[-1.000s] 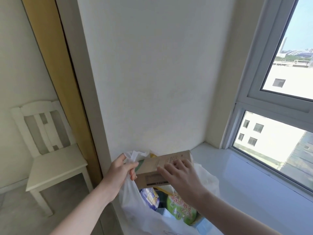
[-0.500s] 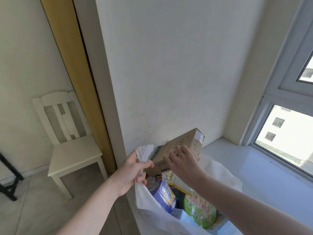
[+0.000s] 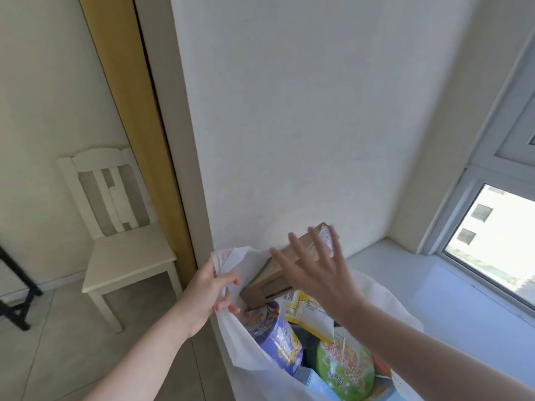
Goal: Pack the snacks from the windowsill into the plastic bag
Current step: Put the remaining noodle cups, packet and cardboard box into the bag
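Observation:
A white plastic bag (image 3: 249, 354) stands on the windowsill (image 3: 451, 287) by the wall. My left hand (image 3: 207, 293) grips its upper left edge and holds the mouth apart. A brown cardboard box (image 3: 275, 280) leans tilted in the bag's mouth, its far end raised against the wall. My right hand (image 3: 318, 273) hovers over the box with fingers spread and straight, holding nothing. Inside the bag lie a purple packet (image 3: 279, 337), a yellow packet (image 3: 307, 309) and a green packet (image 3: 344, 369).
A white wall (image 3: 304, 125) rises right behind the bag. A window (image 3: 492, 227) is on the right. Below on the left stand a white chair (image 3: 121, 250) and a black stand (image 3: 17, 299) on a grey floor.
My right hand has let go of the cardboard box and opened its fingers above it. The box now rests tilted in the bag's mouth. The view has shifted left.

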